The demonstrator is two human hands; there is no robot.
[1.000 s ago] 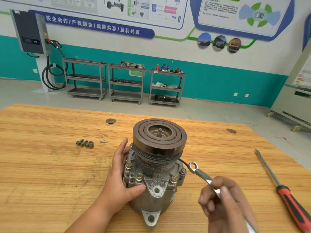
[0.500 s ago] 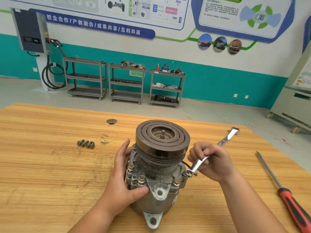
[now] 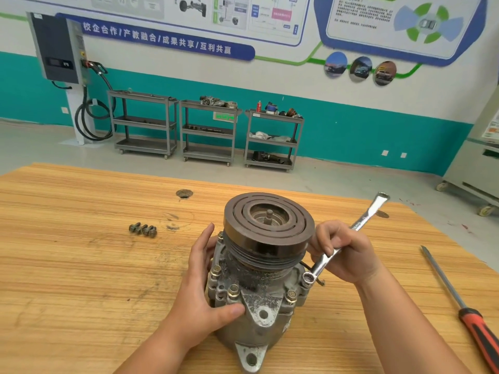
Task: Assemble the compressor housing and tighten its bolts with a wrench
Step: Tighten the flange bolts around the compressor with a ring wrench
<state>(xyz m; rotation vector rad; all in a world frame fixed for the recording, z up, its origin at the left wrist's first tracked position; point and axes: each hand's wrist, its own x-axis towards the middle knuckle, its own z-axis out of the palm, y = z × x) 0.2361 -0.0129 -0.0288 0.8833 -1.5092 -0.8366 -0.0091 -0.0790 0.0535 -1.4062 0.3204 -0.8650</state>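
Note:
The grey metal compressor stands upright on the wooden table, its dark grooved pulley on top. Several bolts stand in its housing flange. My left hand grips the housing's left side, thumb across the front. My right hand holds a silver ring wrench by its shaft. The wrench's ring end sits on a bolt at the housing's right side, and its other end points up to the far right.
Three loose bolts lie on the table to the left. A red-and-black-handled screwdriver lies at the right edge. Two round holes mark the tabletop. Three metal carts stand by the far wall.
A second ago my right hand held the wrench low at the front right, off the housing. It swung round to the right and set the ring end on the right-side bolt.

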